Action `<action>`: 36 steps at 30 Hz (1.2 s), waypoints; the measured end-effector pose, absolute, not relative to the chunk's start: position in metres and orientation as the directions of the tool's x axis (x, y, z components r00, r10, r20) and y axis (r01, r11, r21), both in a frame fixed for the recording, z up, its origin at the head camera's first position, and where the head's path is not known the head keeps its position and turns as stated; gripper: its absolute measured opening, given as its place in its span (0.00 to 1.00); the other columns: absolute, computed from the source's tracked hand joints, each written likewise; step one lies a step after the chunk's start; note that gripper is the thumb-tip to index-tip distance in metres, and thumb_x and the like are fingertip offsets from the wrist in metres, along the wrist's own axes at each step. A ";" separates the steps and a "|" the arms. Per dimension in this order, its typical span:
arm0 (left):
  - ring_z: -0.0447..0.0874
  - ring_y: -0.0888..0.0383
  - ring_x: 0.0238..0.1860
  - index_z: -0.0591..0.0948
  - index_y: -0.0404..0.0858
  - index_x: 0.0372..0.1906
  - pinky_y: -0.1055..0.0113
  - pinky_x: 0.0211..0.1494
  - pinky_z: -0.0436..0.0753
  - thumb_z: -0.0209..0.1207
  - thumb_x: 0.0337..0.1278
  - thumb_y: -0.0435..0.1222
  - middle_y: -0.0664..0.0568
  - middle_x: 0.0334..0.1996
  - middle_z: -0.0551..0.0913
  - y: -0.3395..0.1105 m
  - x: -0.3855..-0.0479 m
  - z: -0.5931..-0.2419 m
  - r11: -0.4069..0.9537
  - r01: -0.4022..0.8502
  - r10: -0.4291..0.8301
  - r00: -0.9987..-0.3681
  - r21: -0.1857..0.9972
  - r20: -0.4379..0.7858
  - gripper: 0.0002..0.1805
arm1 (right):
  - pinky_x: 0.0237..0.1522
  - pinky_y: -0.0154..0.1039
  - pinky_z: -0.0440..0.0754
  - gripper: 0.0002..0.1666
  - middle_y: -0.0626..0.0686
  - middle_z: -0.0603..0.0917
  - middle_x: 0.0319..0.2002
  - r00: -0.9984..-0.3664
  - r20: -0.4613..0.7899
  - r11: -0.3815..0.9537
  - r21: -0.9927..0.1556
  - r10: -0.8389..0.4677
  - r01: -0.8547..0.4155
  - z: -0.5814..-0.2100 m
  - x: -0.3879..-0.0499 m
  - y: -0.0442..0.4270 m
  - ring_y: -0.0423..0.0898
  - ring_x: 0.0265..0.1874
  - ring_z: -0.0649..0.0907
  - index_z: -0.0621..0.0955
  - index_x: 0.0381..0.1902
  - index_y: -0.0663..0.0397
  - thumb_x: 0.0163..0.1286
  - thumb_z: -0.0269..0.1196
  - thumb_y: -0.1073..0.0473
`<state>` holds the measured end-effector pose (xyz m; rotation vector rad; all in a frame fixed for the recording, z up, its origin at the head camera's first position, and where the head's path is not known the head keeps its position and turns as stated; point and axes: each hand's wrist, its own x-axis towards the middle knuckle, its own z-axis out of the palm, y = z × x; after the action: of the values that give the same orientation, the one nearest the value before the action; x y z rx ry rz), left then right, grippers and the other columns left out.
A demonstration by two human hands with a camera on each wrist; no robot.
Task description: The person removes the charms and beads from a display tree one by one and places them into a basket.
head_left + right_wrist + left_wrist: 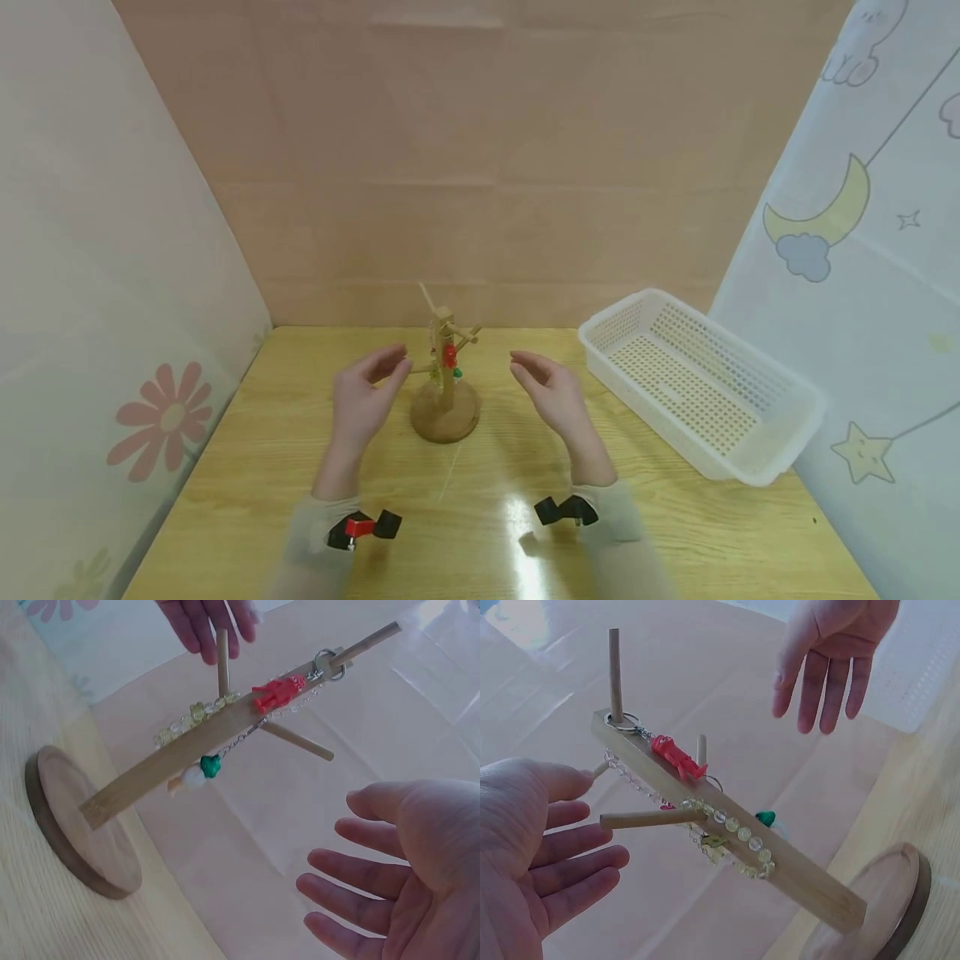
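A wooden stand [445,423] with a round base and several pegs stands upright on the table between my hands. From its top peg hangs a red figure keychain [676,756]. A pale yellow and clear bead bracelet [733,825] loops over a side peg, and a clear-pink bead bracelet [634,780] hangs behind the post. A chain with a green charm [211,766] and a white bead hangs on another side. My left hand [363,398] is beside the left pegs, fingers relaxed; whether it touches one I cannot tell. To the right, my right hand [553,398] holds nothing, fingers loosely bent.
A white perforated plastic basket [701,392] sits at the right of the wooden table [262,467]. A tan backdrop [480,167] rises behind the table, with patterned sheets [862,333] at the sides.
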<state>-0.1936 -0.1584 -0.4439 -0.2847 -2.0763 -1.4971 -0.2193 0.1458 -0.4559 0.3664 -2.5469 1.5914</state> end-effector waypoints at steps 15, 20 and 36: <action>0.91 0.54 0.33 0.94 0.35 0.40 0.77 0.35 0.83 0.75 0.64 0.34 0.48 0.35 0.93 -0.155 -0.192 -0.451 0.393 0.365 -0.169 -0.873 0.844 0.457 0.06 | 0.55 0.44 0.88 0.16 0.53 0.92 0.51 -0.958 0.245 0.219 -0.937 -0.147 -0.273 -0.463 -0.222 0.099 0.49 0.51 0.90 0.90 0.57 0.54 0.76 0.72 0.55; 0.92 0.51 0.34 0.94 0.35 0.40 0.76 0.36 0.85 0.76 0.64 0.34 0.47 0.35 0.93 -0.155 -0.192 -0.451 0.324 0.353 -0.198 -0.882 0.878 0.428 0.06 | 0.53 0.43 0.88 0.15 0.51 0.92 0.49 -0.956 0.276 0.169 -0.942 -0.102 -0.290 -0.464 -0.223 0.085 0.49 0.49 0.90 0.91 0.54 0.54 0.75 0.73 0.54; 0.93 0.45 0.38 0.94 0.34 0.42 0.72 0.40 0.88 0.74 0.67 0.34 0.43 0.36 0.93 -0.155 -0.198 -0.451 0.207 0.317 -0.259 -0.895 0.926 0.364 0.07 | 0.52 0.55 0.89 0.10 0.48 0.93 0.44 -0.924 0.375 0.231 -0.895 -0.074 -0.382 -0.469 -0.224 0.074 0.48 0.46 0.91 0.93 0.46 0.56 0.69 0.77 0.61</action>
<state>-0.1980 -0.1548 -0.4509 -0.0536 -2.0440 -1.7328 -0.2239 0.0745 -0.4690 0.4279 -2.2519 1.7523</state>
